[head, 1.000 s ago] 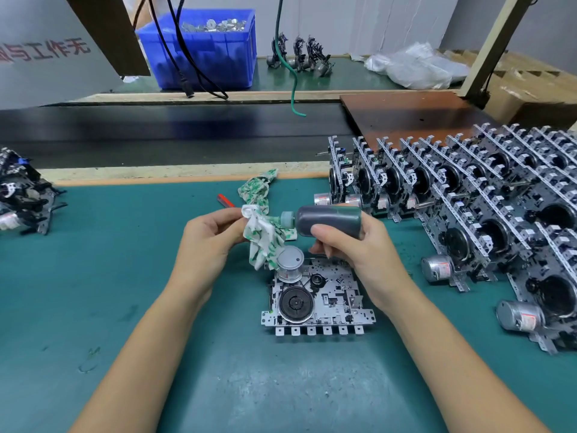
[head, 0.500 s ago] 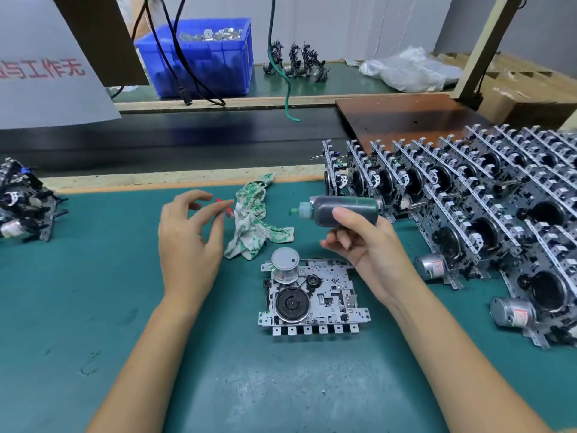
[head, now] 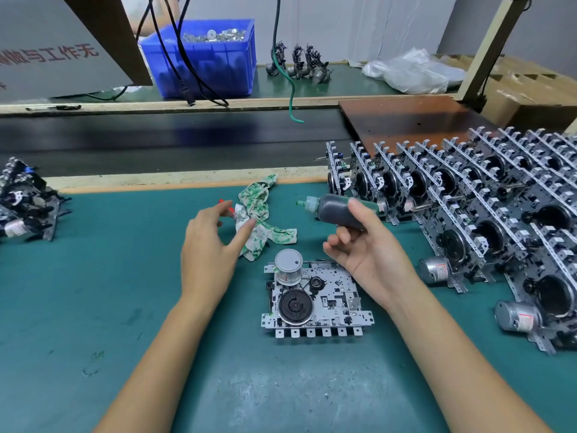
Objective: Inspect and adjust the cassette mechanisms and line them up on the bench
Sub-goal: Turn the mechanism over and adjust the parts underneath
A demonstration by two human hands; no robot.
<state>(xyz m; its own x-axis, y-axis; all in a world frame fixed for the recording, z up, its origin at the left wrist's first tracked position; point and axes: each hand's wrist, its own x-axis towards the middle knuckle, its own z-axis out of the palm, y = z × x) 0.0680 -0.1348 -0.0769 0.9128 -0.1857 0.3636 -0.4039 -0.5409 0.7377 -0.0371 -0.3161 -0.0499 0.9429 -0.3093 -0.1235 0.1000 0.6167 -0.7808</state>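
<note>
One mechanism [head: 315,303] lies flat on the mat [head: 93,276]. Right hand [head: 367,254] grips a bottle [head: 337,210] above it. Left hand [head: 209,245], fingers spread, hovers by the rag [head: 262,220].

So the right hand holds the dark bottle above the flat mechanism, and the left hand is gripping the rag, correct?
Not quite. In the head view the left hand is open and holds nothing; the rag lies on the mat beside it. The right hand does hold the dark bottle above the flat mechanism.
</note>
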